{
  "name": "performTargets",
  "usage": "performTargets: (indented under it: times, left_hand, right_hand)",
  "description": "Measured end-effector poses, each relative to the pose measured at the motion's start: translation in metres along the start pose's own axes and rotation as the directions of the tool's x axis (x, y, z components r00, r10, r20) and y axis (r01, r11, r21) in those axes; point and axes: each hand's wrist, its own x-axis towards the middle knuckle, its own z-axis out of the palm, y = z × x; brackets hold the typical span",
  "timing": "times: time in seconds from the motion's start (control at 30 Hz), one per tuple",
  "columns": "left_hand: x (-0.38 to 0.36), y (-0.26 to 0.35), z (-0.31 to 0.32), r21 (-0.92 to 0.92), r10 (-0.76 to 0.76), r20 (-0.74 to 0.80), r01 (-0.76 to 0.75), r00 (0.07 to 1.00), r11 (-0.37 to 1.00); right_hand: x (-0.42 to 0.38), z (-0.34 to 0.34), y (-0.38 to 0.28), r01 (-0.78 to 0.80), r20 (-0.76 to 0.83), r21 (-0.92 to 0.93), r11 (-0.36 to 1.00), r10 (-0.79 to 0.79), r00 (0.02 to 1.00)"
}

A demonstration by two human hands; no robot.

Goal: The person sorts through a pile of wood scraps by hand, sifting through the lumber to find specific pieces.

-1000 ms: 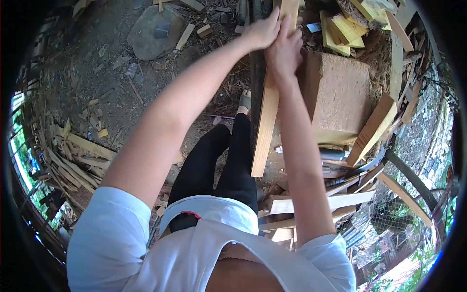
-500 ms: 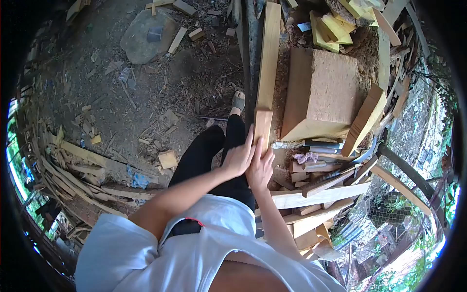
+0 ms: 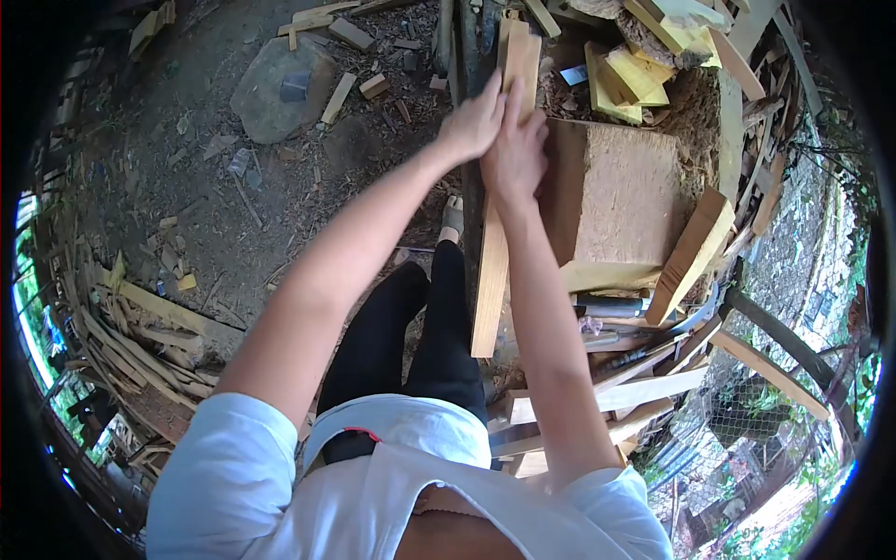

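A long, narrow wooden plank (image 3: pixel 490 299) lies lengthwise before me, its near end beside my legs. On its far part sits a shorter wooden block (image 3: pixel 514 58), with both hands at its near portion. My left hand (image 3: pixel 474 123) grips the block from the left, its fingers pointing forward along the side. Close against it, my right hand (image 3: pixel 516 157) is closed over the block's near end from the right, hiding that part. Both arms are stretched well forward.
Right of the plank stands a large squared timber (image 3: pixel 627 191), with yellowish offcuts (image 3: pixel 635 75) beyond it. Tools with dark handles (image 3: pixel 611 306) lie nearer me, beside stacked boards (image 3: pixel 644 392). A flat stone (image 3: pixel 280 93) rests on the littered ground at left.
Both hands have slid forward along the plank with the block, from near my knees to the plank's far part. My arms have straightened, and the plank's near end is now uncovered.
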Motion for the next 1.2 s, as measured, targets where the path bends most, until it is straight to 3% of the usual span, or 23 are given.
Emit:
performTargets:
  times: [0.07,0.2,0.27,0.37,0.4,0.47,0.53,0.6,0.73,0.83,0.87,0.93,1.03,1.07,1.13,1.2]
  left_hand:
    - [0.027,0.0,-0.007,-0.031,0.089,-0.017,-0.09,0.996,0.995]
    - [0.016,-0.001,0.005,-0.019,0.061,-0.048,-0.062,0.997,0.998]
    - [-0.024,0.0,0.014,-0.019,0.015,-0.037,-0.015,0.999,1.0]
    - [-0.125,0.01,0.033,-0.043,-0.053,0.061,0.055,0.997,0.998]
    - [-0.157,0.019,0.032,-0.03,-0.152,0.188,0.16,0.97,0.987]
    - [-0.22,0.011,0.051,-0.053,-0.113,0.211,0.127,0.971,0.991]
    - [-0.261,0.012,0.06,-0.158,-0.113,0.172,0.14,0.979,0.977]
    - [-0.267,0.016,0.061,-0.175,-0.1,0.135,0.123,0.986,0.977]
    - [-0.212,0.012,0.05,-0.077,-0.117,0.132,0.128,0.984,0.989]
    - [-0.131,0.008,0.032,-0.056,-0.052,0.011,0.053,0.999,0.997]
    - [-0.101,0.013,0.02,-0.048,-0.108,0.053,0.11,0.993,0.993]
    - [-0.042,0.006,0.012,-0.034,-0.039,-0.069,0.037,0.997,0.999]
    - [0.044,-0.008,-0.004,-0.047,0.109,-0.13,-0.116,0.986,0.992]
    - [0.061,-0.006,-0.006,-0.031,0.112,-0.142,-0.117,0.984,0.993]
    - [0.074,0.005,-0.021,-0.067,-0.019,0.023,0.021,1.0,0.998]
    - [0.055,0.001,-0.008,-0.046,0.047,-0.062,-0.05,0.997,0.998]
  right_hand:
    - [0.021,-0.001,0.0,0.028,-0.048,0.013,1.0,-0.028,0.998]
    - [0.014,0.003,0.007,0.045,-0.077,-0.01,0.999,-0.046,0.996]
    - [-0.023,0.01,0.016,0.084,-0.09,-0.038,0.996,-0.087,0.992]
    - [-0.11,-0.005,0.029,0.048,0.079,-0.06,0.997,-0.043,0.996]
    - [-0.142,-0.006,0.034,0.047,0.106,-0.055,0.997,-0.041,0.994]
    - [-0.197,-0.004,0.045,0.002,0.272,0.002,1.0,-0.002,0.962]
    - [-0.234,-0.001,0.053,0.116,0.069,-0.02,0.993,-0.115,0.991]
    - [-0.238,0.0,0.057,0.114,0.122,-0.01,0.993,-0.112,0.986]
    - [-0.182,0.0,0.045,0.109,0.156,-0.076,0.991,-0.096,0.983]
    - [-0.106,0.001,0.026,0.092,0.074,-0.146,0.985,-0.082,0.994]
    - [-0.079,0.003,0.021,0.079,0.06,-0.078,0.994,-0.075,0.995]
    - [-0.024,-0.001,0.009,0.063,0.066,0.002,0.998,-0.063,0.996]
    - [0.043,0.007,0.001,0.087,-0.107,0.07,0.994,-0.08,0.991]
    - [0.059,0.014,0.0,0.082,-0.173,0.053,0.995,-0.071,0.982]
    - [0.073,0.006,-0.004,0.0,-0.057,-0.028,1.0,-0.002,0.998]
    - [0.053,0.007,0.006,0.054,-0.08,0.035,0.998,-0.051,0.995]
